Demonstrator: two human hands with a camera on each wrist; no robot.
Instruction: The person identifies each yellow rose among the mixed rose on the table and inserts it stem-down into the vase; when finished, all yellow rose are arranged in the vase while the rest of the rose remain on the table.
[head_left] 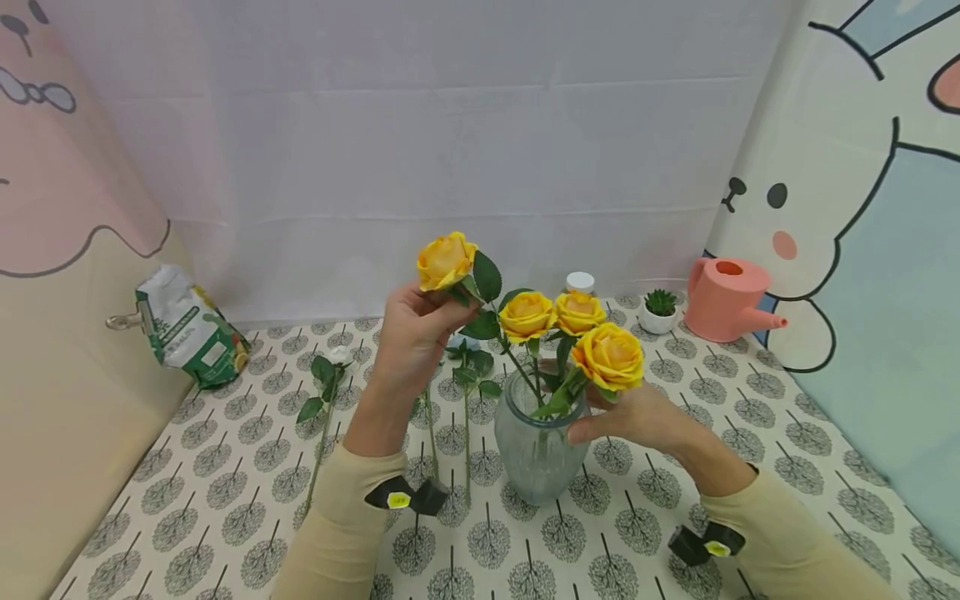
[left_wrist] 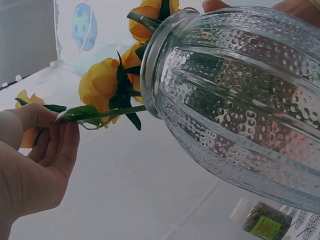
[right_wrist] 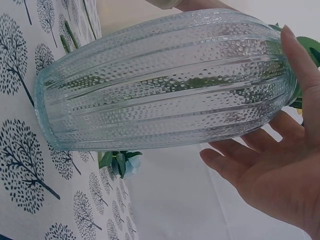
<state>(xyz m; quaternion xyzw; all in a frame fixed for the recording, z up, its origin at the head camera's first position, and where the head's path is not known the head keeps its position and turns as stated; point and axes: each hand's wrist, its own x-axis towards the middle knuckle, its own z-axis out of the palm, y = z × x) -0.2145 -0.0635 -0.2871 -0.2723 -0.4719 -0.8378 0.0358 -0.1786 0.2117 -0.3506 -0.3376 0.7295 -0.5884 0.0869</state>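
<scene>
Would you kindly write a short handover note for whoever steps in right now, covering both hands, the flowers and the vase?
Left hand: pinches the stem of a yellow rose, raised beside the vase, not yet in.
Right hand: open, fingers resting against the ribbed glass vase, steadying it near the rim.
Done: three yellow roses stand in the vase.
Left: the held rose probably goes in next. Loose stems, among them a white flower, lie on the tree-print tablecloth left of the vase.
</scene>
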